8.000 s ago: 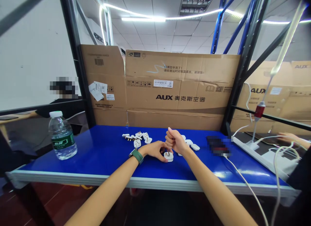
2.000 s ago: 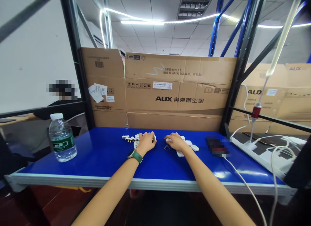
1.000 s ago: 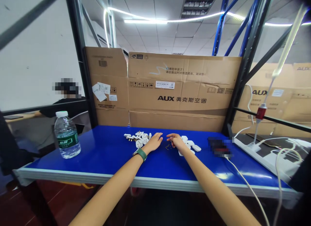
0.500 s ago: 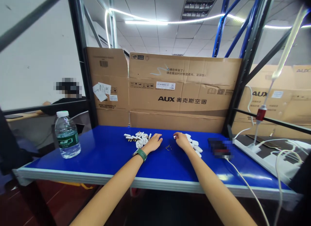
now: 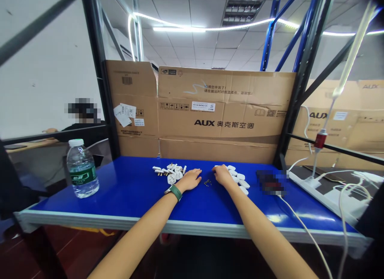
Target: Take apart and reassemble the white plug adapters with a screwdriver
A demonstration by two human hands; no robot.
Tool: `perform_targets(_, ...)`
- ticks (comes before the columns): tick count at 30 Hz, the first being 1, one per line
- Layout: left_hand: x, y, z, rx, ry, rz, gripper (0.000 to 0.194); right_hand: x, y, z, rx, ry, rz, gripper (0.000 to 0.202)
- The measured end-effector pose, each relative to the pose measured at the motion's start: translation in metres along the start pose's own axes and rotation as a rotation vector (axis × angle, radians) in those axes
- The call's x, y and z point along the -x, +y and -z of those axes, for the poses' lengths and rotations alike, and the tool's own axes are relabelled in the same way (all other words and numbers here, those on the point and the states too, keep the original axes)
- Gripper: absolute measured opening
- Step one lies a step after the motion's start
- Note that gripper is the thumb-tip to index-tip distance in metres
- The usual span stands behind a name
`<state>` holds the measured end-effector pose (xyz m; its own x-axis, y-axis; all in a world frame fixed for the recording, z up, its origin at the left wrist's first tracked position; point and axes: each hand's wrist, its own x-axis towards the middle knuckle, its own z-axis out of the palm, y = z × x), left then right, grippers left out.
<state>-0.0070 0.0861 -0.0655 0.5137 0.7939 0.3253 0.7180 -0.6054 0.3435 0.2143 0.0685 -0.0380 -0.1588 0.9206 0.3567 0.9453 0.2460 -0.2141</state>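
Observation:
On the blue table (image 5: 129, 199), my left hand (image 5: 191, 179) rests with its fingers apart and nothing in it, a green-banded watch (image 5: 174, 192) on its wrist. Just left of it lies a pile of white plug parts with metal pins (image 5: 171, 178). My right hand (image 5: 222, 174) is palm down with bent fingers beside several white plug covers (image 5: 239, 177); whether it holds anything is hidden. Between the two hands lie several small brass-coloured pieces (image 5: 207, 183).
A water bottle (image 5: 82, 171) stands at the left. A blurred dark device (image 5: 271, 183) with a white cable lies at the right, near a white power strip (image 5: 324, 199). Cardboard (image 5: 198, 147) walls the back. A person (image 5: 82, 121) sits beyond the left side.
My left hand has shifted very slightly right and down. My right hand has moved slightly left. The whole view has also shifted a little.

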Motion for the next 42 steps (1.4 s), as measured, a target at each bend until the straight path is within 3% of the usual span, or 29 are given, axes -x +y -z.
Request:
perform_targets(7,0.001,0.006,0.004,-0.063,-0.04,-0.002,0.051,0.003,0.002,0.008,0.044,0.053,0.015,0.042)
perform_targets(11,0.002,0.01,0.006,-0.125,-0.055,0.007,0.052,-0.004,-0.011,-0.006,-0.196,0.119,0.086,0.045)
perform_targets(12,0.002,0.01,0.006,-0.125,-0.049,0.002,0.051,-0.007,-0.014,-0.011,-0.361,0.128,0.094,0.044)
perform_targets(17,0.002,0.01,0.005,-0.119,-0.048,0.012,0.05,-0.01,-0.011,-0.03,-0.501,0.077,0.114,0.05)
perform_targets(22,0.004,0.012,0.006,-0.135,-0.106,0.057,0.053,-0.006,0.003,-0.035,-0.353,0.034,0.177,0.056)
perform_targets(30,0.004,0.013,0.006,-0.152,-0.142,0.064,0.056,-0.005,0.007,-0.039,-0.209,-0.01,0.226,0.045)
perform_targets(42,0.001,0.008,0.005,-0.143,-0.12,0.037,0.056,-0.004,0.005,-0.045,-0.199,-0.047,0.19,0.052)
